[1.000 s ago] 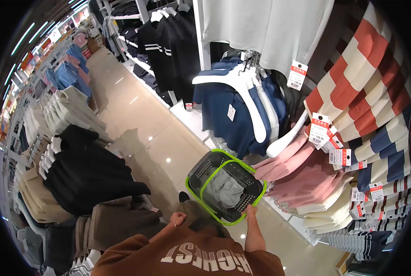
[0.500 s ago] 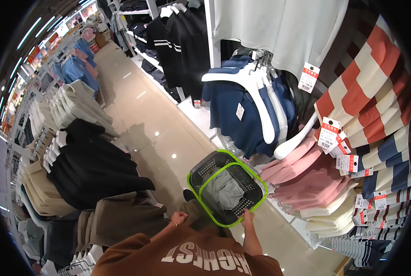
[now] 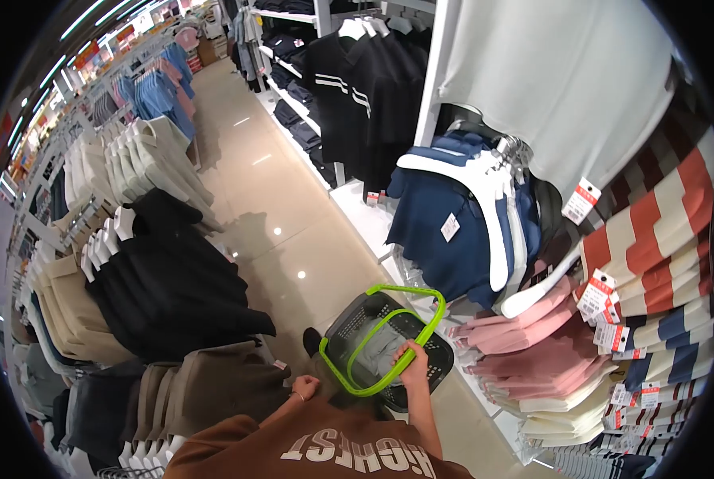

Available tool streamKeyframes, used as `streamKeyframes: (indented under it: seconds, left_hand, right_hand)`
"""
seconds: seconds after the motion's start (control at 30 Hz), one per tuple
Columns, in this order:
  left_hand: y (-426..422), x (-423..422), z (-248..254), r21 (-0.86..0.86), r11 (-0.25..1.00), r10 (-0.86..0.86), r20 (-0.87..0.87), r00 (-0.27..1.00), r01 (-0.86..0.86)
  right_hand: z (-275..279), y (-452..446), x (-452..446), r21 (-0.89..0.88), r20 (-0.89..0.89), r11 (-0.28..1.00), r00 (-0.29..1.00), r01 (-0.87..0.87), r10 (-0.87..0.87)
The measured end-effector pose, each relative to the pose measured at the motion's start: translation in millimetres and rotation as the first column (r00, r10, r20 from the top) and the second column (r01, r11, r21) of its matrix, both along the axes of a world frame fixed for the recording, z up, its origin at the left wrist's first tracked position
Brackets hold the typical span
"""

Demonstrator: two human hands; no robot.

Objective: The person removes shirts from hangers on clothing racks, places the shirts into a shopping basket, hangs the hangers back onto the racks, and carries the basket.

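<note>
My right hand [image 3: 411, 364] is closed round the bright green handle of a dark grey shopping basket [image 3: 443, 361]. The handle stands raised above the basket's perforated walls. A crumpled light grey cloth item [image 3: 373, 351] lies inside, partly hidden by the handle and my hand. Left of the basket, my left hand [image 3: 305, 388] is held in a loose fist in front of my brown shirt [image 3: 317, 435], with nothing visible in it. Dark brown garments [image 3: 221, 387] hang close to that hand.
Racks of black clothes [image 3: 173, 287] and pale clothes [image 3: 145, 164] line the left. On the right hang navy shirts [image 3: 437, 223], pink garments [image 3: 541, 351] and red-striped garments [image 3: 652, 231] with price tags. A tiled aisle [image 3: 269, 199] runs between. My dark shoe [image 3: 312, 342] shows beside the basket.
The green handle has swung up from the basket's rim, and my right hand has risen with it. The view has shifted, so the racks sit further right. My left hand stays in a fist.
</note>
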State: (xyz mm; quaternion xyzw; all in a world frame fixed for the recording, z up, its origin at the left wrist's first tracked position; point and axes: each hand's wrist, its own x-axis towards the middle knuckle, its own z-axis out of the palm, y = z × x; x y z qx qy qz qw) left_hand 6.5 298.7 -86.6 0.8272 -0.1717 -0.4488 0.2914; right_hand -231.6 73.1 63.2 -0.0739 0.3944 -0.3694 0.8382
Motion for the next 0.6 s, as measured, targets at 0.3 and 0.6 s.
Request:
streamKeyframes:
  seconds: [0.3, 0.6]
  left_hand:
    - [-47.5, 105.4, -23.7, 0.141, 0.981, -0.137, -0.003, 0.991, 0.136]
    - [-128.2, 201.2, -31.2, 0.228, 0.960, -0.141, -0.114, 0.983, 0.165]
  right_hand:
    - [47.8, -58.7, 108.7, -0.077, -0.101, 0.980, 0.976, 0.185, -0.193]
    - [65.7, -101.0, 180.2, -0.154, -0.282, 0.923, 0.880, 0.352, -0.383]
